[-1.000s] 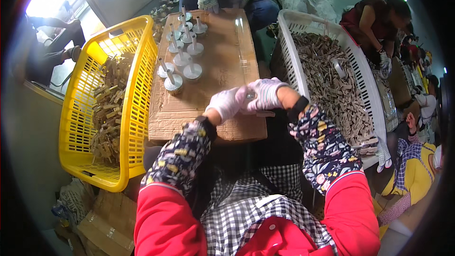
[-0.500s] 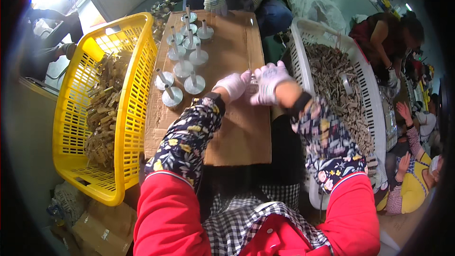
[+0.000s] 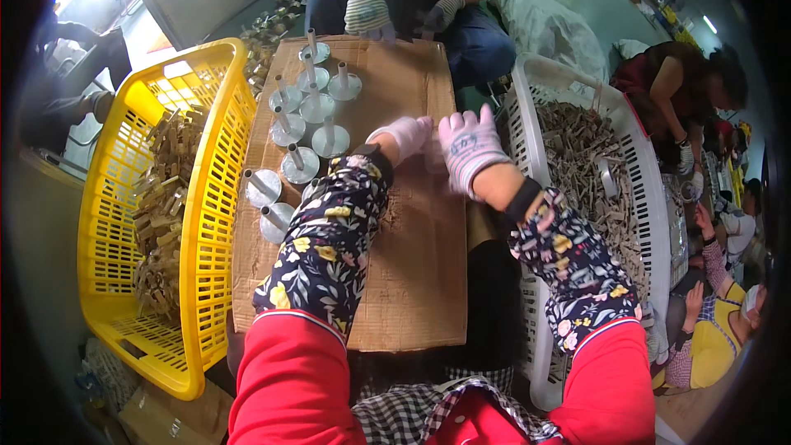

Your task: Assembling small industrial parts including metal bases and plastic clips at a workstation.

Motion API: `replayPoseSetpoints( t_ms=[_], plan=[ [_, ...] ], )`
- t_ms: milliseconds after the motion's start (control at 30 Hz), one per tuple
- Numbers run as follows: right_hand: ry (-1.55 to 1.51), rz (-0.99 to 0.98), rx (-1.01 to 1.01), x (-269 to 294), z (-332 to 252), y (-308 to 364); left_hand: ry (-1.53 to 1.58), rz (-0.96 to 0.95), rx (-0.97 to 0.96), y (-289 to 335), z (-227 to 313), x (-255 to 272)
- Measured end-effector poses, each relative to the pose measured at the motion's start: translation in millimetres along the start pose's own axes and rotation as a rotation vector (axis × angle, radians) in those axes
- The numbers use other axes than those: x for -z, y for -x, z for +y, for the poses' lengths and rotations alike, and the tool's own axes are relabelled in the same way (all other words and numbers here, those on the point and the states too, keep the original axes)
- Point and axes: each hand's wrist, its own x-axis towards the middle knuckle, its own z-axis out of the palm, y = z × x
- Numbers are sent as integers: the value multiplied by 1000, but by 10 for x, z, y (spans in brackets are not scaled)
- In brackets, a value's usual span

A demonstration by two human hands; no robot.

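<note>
The person's two gloved hands meet over the cardboard surface [image 3: 412, 280], which lies between a yellow basket [image 3: 210, 198] on the left and a white basket [image 3: 651, 189] on the right. The left hand [image 3: 404, 138] has its fingers curled toward the right hand [image 3: 468, 148], whose fingers point up and are partly spread; the two are touching or almost touching. What they hold between them is hidden by the gloves, so one cannot tell if a small piece is pinched there. Compared with one second ago, the hands now sit further up the cardboard and closer to the row of metal discs with upright pins [image 3: 309, 132], which stand on the left part of the surface; the nearest disc is just beside the left wrist. Half a second ago the hands were already joined in nearly the same way, so the grip between them has hardly changed, only the place. It seems that the work in the hands goes on at the same spot near the discs. The yellow basket holds brownish wooden pieces [image 3: 161, 198], and the white basket holds a heap of thin grey-brown pieces [image 3: 593, 165]. Across the surface, another person's striped gloved hand [image 3: 367, 4] rests at the far edge.
</note>
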Motion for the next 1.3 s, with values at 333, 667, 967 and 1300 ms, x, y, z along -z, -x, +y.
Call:
replayPoseSetpoints(
  t_ms=[333, 667, 967, 1300],
  plan=[
    [-188, 83, 155, 345, 180, -581, -280, 351, -176, -693, -270, 343],
    [-302, -285, 200, 406, 294, -603, -218, 426, -106, 168, 165, 79],
    [-366, -264, 177, 419, -26, 604, -327, 133, -71, 975, -79, -316],
    [-322, -240, 76, 343, 174, 41, -172, 260, -86, 410, 50, -171]
  ],
)
